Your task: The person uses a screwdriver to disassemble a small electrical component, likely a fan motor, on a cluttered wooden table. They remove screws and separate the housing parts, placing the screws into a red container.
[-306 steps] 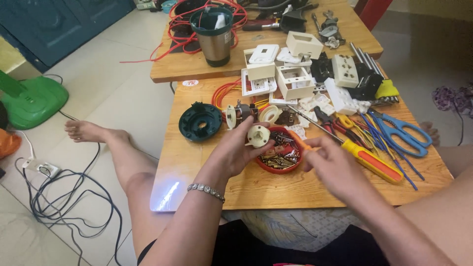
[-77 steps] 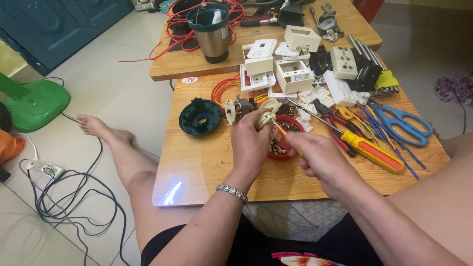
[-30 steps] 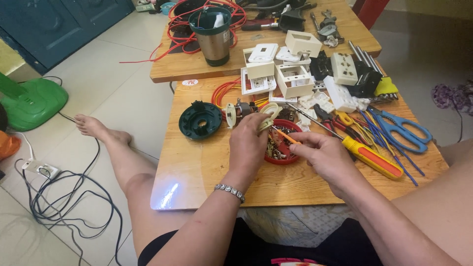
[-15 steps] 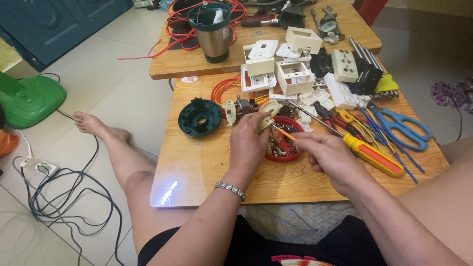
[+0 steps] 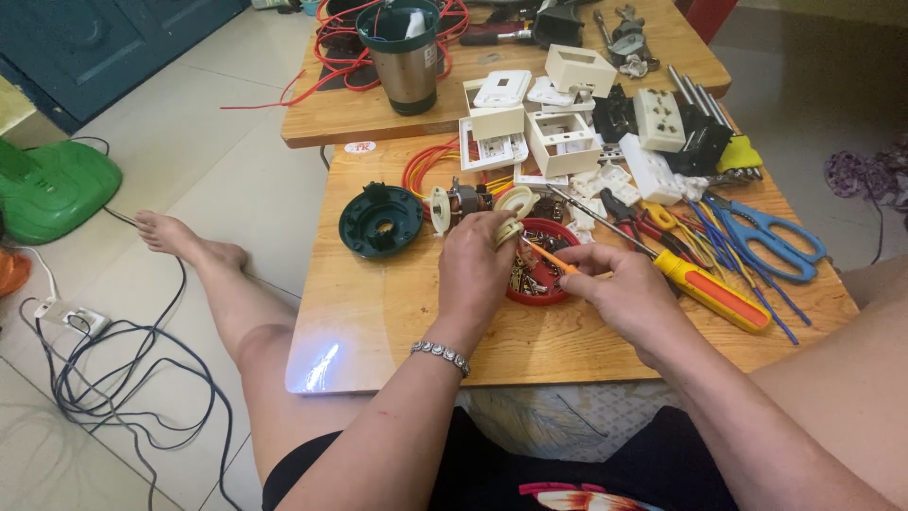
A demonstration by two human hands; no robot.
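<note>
Fingers of the left hand (image 5: 478, 265) clamped a small cream plastic part (image 5: 508, 230) above the red parts-filled dish (image 5: 558, 289) at frame centre, steadying it for the thin orange-handled screwdriver (image 5: 547, 255) pinched in the right hand (image 5: 619, 289).

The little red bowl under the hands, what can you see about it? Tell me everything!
The small round red bowl looks like shiny plastic, shallow, with a low rim. It sits upright on the light wooden table, near the middle, right of the dark green round cap. Inside lies a heap of small brassy and dark metal bits, too small to tell apart. The left hand covers its left edge; the right hand hides its right edge, holding a thin orange tool over it.
</note>
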